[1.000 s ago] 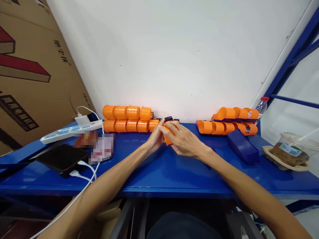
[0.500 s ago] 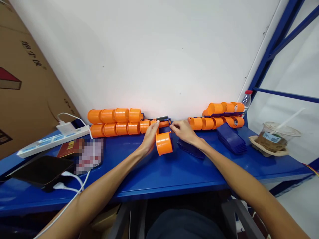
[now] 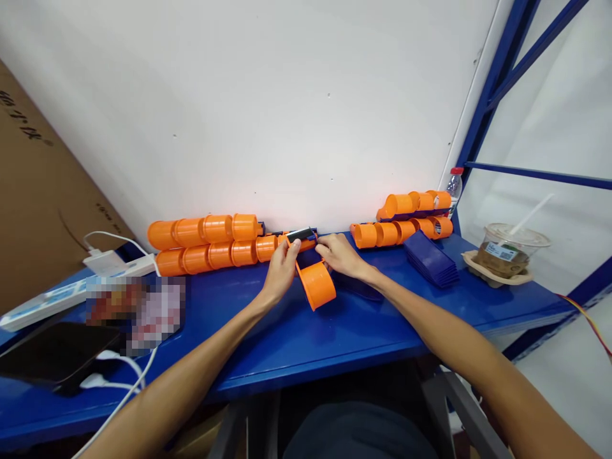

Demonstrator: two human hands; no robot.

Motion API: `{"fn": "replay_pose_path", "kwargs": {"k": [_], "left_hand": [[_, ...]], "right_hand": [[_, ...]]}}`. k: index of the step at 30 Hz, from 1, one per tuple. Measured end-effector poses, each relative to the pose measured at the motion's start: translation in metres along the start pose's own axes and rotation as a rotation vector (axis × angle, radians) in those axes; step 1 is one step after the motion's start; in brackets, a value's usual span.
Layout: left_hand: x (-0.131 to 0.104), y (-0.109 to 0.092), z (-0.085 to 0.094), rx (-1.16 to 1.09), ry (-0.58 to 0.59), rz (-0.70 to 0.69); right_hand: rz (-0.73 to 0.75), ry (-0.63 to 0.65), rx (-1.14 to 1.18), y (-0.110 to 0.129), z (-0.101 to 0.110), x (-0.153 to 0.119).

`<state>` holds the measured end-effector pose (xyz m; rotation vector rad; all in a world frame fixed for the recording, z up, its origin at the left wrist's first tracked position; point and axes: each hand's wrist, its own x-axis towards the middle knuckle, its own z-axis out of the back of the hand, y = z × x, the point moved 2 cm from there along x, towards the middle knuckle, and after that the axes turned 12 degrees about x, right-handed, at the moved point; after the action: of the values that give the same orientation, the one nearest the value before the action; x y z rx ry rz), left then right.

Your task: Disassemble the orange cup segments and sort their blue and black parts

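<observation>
My left hand [image 3: 281,271] is closed around the frame of an orange tape dispenser [image 3: 319,287], its round hub hanging toward me over the blue table. A black roller [image 3: 299,234] sits at the dispenser's upper end, beside my left thumb. My right hand [image 3: 342,254] has its fingers curled in against the right side of the dispenser, by a small blue part; the fingertips are partly hidden. Under my right wrist lies a dark blue flat piece [image 3: 358,288]. Behind my left hand runs a double row of orange dispensers [image 3: 220,255] along the wall.
More orange dispensers [image 3: 404,231] stand in stacked rows at the back right. Near them are a stack of blue plates [image 3: 431,258], a bottle [image 3: 454,185] and a drink cup [image 3: 509,250] in a carton holder. A power strip [image 3: 71,290], phone [image 3: 60,350] and white cables occupy the left.
The dispenser has tilted, its hub now turned lower and to the right. My right fingers have curled closer against it. The whole view has shifted slightly.
</observation>
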<state>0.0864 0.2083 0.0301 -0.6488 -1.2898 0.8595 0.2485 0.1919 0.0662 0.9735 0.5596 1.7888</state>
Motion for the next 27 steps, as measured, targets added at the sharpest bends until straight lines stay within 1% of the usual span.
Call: {"fn": "replay_pose_path", "kwargs": {"k": [3,6,8,10,11,13,15,17,22,27], "left_hand": [[-0.003,-0.002,-0.001,-0.089,-0.016,0.052],[-0.003,-0.009,0.0,-0.278,-0.001,0.158],[-0.002,-0.016,0.003,-0.427,0.047,0.266],[-0.001,-0.022,0.008,-0.555,0.096,0.424],[0.0,-0.025,0.01,-0.6,0.099,0.501],[0.001,-0.028,0.015,-0.647,0.07,0.592],[0.002,-0.029,0.016,-0.668,0.047,0.626],[0.001,-0.029,0.013,-0.685,0.045,0.65],[-0.001,-0.028,0.006,-0.695,0.014,0.683],[-0.003,-0.029,0.008,-0.693,0.046,0.654]], "right_hand": [[0.03,-0.052,-0.054,-0.001,0.001,0.003],[0.077,-0.059,-0.154,0.001,0.006,0.003],[0.087,-0.028,-0.277,0.004,0.013,0.001],[0.083,-0.001,-0.444,0.007,0.025,-0.003],[0.079,0.016,-0.531,0.007,0.032,-0.005],[0.066,0.06,-0.682,0.008,0.045,-0.01],[0.053,0.108,-0.787,0.007,0.054,-0.015],[0.046,0.139,-0.85,0.006,0.057,-0.017],[0.065,0.203,-0.902,0.001,0.046,-0.017],[0.089,0.243,-0.89,-0.003,0.038,-0.016]]}}
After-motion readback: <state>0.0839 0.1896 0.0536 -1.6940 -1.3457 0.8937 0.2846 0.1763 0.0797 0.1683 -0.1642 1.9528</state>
